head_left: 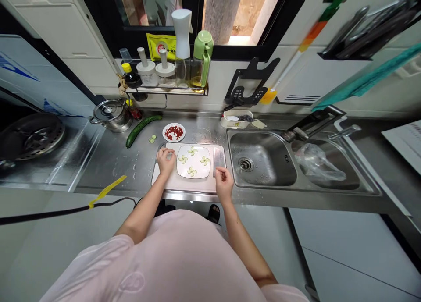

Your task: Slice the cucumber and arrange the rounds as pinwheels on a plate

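Note:
A white square plate [198, 161] bearing several pinwheel shapes of pale green slices [191, 172] rests on a white cutting board [194, 185]. My left hand [166, 161] is at the plate's left side, its thumb and fingertips pressed together; anything between them is too small to make out. On the right part of the board lies a knife with a broad blade [218, 157]. My right hand [224, 182] is by the knife's lower end, fingers curled, and what they hold is hidden. Behind the board are a small plate of red pieces [174, 132], cucumber slices [152, 139] and a cucumber [141, 129].
To the right is a double sink [266, 157] with a faucet [312, 123] and a plastic bag [319, 162]. A lidded pot [112, 115] and a black pan [31, 135] stand left. Above, a rack [167, 90] holds jars and bottles. A white container [237, 119] sits behind the sink.

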`<control>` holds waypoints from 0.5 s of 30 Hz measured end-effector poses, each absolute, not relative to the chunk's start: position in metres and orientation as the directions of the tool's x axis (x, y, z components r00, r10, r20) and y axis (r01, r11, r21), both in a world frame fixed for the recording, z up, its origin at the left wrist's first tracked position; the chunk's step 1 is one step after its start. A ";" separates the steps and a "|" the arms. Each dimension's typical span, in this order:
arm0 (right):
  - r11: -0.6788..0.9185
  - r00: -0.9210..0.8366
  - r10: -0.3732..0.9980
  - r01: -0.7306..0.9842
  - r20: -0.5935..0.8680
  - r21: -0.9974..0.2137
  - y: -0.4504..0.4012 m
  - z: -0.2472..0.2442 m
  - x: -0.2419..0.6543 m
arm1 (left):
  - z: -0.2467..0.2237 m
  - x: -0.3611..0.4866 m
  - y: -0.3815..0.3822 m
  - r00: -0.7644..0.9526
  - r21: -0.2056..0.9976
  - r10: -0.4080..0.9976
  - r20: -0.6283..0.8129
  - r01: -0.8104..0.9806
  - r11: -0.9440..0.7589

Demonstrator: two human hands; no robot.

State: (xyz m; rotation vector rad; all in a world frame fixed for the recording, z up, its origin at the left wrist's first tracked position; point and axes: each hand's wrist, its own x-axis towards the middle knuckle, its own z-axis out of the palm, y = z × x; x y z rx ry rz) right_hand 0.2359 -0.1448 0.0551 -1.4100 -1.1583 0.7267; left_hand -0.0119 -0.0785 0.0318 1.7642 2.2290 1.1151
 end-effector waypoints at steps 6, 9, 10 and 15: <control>0.088 0.230 0.962 0.246 0.146 -0.965 -0.152 0.046 0.223 | 0.020 -0.028 -0.053 -0.405 0.605 0.869 0.285 0.779 0.165; 0.073 0.206 0.970 0.256 0.129 -0.964 -0.151 0.041 0.223 | 0.017 -0.042 -0.024 -0.460 0.611 0.866 0.197 0.748 0.258; 0.070 0.200 0.972 0.259 0.124 -0.963 -0.151 0.040 0.224 | 0.016 -0.046 -0.013 -0.470 0.612 0.865 0.173 0.740 0.280; 0.063 0.187 0.975 0.277 0.118 -0.959 -0.146 0.035 0.227 | 0.017 -0.057 0.027 -0.468 0.549 0.874 0.132 0.768 0.329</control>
